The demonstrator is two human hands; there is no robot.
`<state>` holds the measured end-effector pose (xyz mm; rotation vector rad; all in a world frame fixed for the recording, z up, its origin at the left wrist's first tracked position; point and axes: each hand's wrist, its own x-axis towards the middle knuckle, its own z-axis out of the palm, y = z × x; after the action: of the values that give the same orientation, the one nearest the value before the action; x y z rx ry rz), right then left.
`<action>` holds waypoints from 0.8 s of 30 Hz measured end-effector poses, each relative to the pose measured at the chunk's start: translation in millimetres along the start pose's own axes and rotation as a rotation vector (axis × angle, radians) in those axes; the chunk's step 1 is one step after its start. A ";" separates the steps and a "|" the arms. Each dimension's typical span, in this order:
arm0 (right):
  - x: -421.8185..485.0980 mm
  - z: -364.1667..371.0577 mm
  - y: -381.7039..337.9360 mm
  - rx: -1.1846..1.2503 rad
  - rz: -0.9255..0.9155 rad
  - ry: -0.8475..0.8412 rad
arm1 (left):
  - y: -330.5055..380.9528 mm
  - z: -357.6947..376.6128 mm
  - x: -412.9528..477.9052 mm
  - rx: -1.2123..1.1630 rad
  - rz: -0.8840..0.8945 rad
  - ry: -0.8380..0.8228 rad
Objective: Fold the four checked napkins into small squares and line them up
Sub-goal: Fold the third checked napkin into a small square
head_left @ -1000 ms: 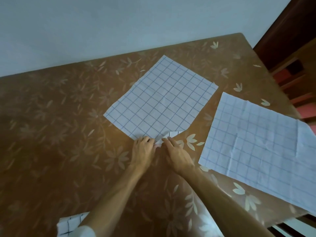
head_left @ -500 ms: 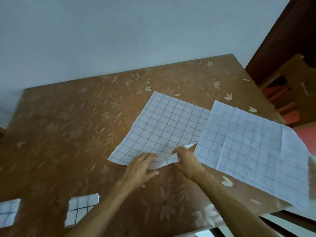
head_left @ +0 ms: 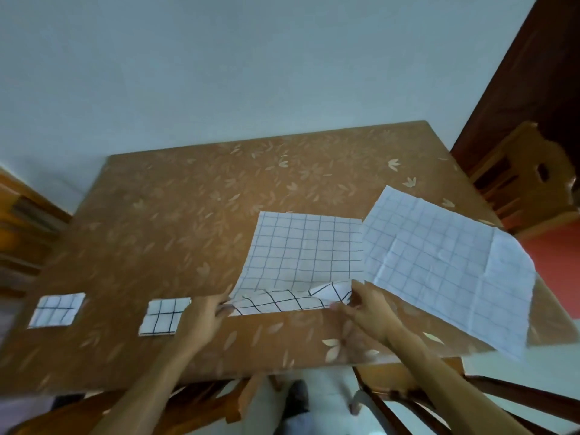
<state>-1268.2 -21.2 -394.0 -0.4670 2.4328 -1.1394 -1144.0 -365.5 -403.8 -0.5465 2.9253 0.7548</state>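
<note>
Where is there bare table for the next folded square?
Bare table: behind the held napkin and flat napkin, between the left folded square and right folded square, and the near edge at centre. Crowded at right: the flat napkin overhangs the edge.

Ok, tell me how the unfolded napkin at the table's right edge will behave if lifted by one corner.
Probably floppy: the unfolded napkin shows soft creases and its near corner hangs past the table edge. Likely light, lying thin and flat. It would probably drape, as the middle napkin curls limply between the left hand and right hand.
</note>
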 end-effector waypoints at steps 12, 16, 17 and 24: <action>-32.1 -3.5 39.9 -0.022 0.105 -0.102 | -11.1 1.1 -77.1 -0.398 -0.278 0.011; -19.8 -4.3 43.6 0.016 0.080 -0.042 | -5.4 7.0 -70.3 -0.469 -0.367 -0.097; -13.1 -3.3 46.8 0.030 0.081 -0.030 | -3.1 9.6 -67.1 -0.500 -0.392 -0.140; 43.9 0.1 43.6 -0.006 0.303 -0.009 | -25.5 28.6 -13.5 -0.499 -0.485 -0.071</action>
<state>-1311.3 -15.0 -438.0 -0.0983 2.3966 -0.9970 -1122.9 -368.3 -438.4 -1.1762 2.3643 1.3782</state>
